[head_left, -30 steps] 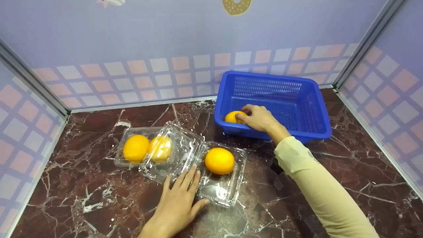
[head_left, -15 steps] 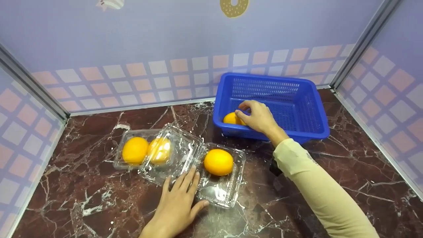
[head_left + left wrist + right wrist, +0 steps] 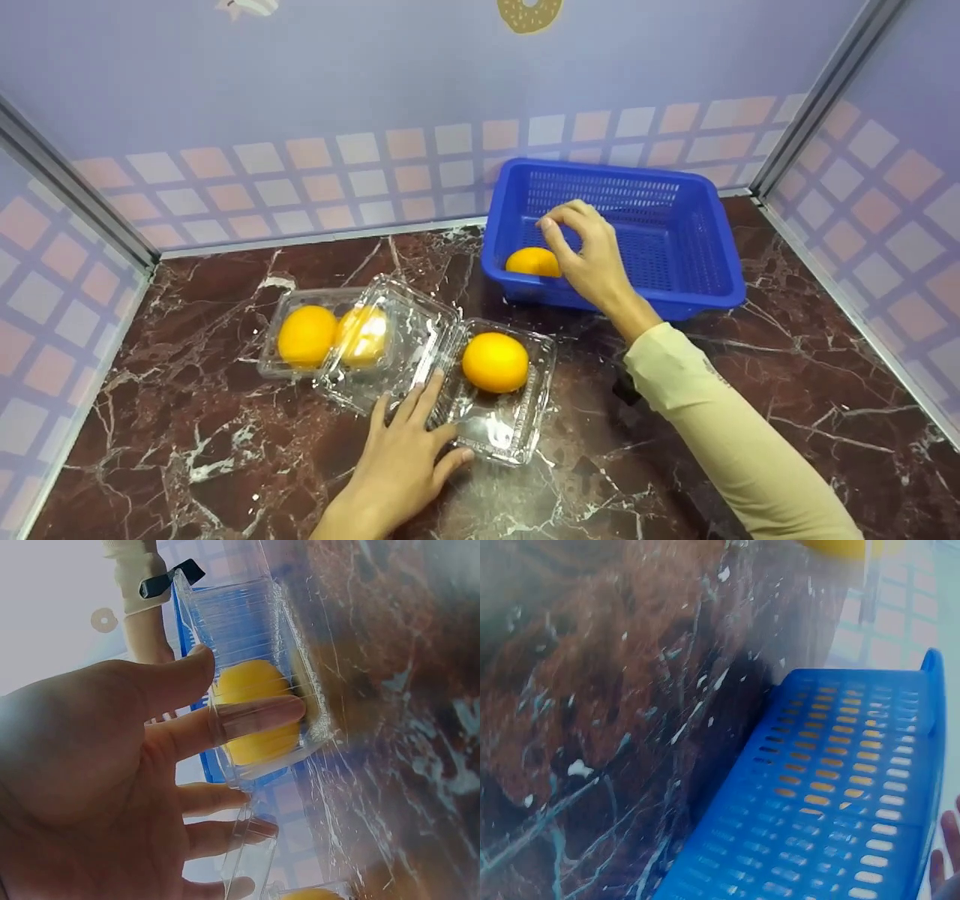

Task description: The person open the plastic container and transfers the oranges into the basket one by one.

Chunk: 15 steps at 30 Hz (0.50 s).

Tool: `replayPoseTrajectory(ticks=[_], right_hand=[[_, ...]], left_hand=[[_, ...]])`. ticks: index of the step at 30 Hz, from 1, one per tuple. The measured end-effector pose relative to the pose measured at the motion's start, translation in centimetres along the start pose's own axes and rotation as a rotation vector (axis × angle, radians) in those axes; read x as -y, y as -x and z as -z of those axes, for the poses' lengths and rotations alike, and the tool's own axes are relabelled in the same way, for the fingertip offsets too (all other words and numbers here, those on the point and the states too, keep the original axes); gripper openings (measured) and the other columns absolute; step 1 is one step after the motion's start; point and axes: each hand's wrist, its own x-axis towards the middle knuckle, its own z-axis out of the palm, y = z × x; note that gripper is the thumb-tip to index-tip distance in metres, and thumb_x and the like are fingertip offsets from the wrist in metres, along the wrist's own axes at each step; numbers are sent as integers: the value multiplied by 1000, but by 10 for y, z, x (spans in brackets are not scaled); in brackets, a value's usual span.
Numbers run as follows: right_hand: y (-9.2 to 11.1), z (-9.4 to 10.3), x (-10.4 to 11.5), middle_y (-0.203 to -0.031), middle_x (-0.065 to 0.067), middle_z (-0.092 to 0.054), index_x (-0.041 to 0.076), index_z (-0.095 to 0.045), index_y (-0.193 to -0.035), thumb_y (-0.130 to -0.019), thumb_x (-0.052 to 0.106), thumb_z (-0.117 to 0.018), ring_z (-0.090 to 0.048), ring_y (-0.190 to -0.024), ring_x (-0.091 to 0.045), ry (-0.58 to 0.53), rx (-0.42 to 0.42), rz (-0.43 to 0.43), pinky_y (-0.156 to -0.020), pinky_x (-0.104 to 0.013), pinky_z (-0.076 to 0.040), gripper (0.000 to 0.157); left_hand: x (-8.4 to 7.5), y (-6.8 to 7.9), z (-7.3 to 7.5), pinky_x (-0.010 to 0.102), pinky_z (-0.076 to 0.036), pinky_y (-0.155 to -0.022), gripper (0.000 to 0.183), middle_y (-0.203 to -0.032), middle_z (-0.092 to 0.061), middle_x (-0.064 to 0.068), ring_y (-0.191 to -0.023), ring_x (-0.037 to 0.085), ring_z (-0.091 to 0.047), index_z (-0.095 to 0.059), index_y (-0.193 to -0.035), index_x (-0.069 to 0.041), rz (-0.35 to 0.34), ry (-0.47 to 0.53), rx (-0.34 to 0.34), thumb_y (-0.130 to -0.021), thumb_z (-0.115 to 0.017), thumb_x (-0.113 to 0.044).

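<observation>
An orange (image 3: 495, 362) sits in the tray half of an opened clear plastic clamshell box (image 3: 487, 442); its lid half (image 3: 405, 330) lies leftward. My left hand (image 3: 397, 461) rests on the box near the hinge, fingers mostly straight. In the left wrist view, the index finger (image 3: 262, 716) shows through the clear plastic, in front of the orange. My right hand (image 3: 600, 259) hovers above the blue basket (image 3: 727, 247), fingers loosely bent and holding nothing. Just beneath it, an orange (image 3: 532, 262) lies in the basket's near left corner. Only a few right fingertips (image 3: 950, 840) enter the right wrist view.
Left of the opened box stands another clear plastic box (image 3: 271, 360) holding two oranges (image 3: 307, 336); the lid half overlaps it. All rests on a dark red marbled table (image 3: 187, 435). Patterned panels (image 3: 375, 75) enclose the back and sides.
My right hand has let go of the orange in the basket and risen slightly above it. The left thumb-side finger has bent a little; the left hand stays on the box.
</observation>
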Motion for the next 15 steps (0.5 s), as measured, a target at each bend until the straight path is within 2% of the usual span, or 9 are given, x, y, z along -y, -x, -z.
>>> replayPoseTrajectory(ticks=[4,7,9,12,15], right_hand=[[1,-2,14,-100,-10,-73,1,-77,-102,-106,14,-63,-68,-101,-24,-68,-70,70,-97,-37,-54,19],[5,-5,25,-104,-9,-75,0,-76,-109,-104,11,-65,-68,-101,-22,-99,-55,91,-96,-35,-56,16],[10,-6,31,-106,-10,-74,0,-74,-112,-102,8,-65,-68,-100,-21,-103,-5,93,-94,-36,-58,16],[21,-6,41,-108,-9,-73,2,-73,-115,-102,8,-66,-66,-101,-20,-88,125,63,-92,-37,-59,16],[35,-6,52,-119,-9,-72,7,-73,-123,-102,16,-69,-64,-114,-21,-16,286,12,-103,-41,-56,23]], left_hand=[[0,-1,2,80,-19,-120,39,-173,-26,20,-149,46,-43,-78,-124,-17,4,-1,9,-102,-65,-47],[-1,-1,3,80,-18,-121,38,-173,-26,20,-149,46,-43,-78,-123,-17,7,-2,12,-102,-65,-47],[-1,0,3,80,-19,-120,38,-173,-26,20,-149,46,-43,-78,-122,-18,7,-5,8,-102,-65,-47],[0,0,2,80,-19,-120,38,-173,-27,20,-149,46,-43,-78,-121,-17,2,-8,2,-102,-65,-47],[0,0,0,80,-20,-120,38,-173,-27,21,-149,46,-42,-78,-120,-16,-4,-5,6,-102,-65,-47]])
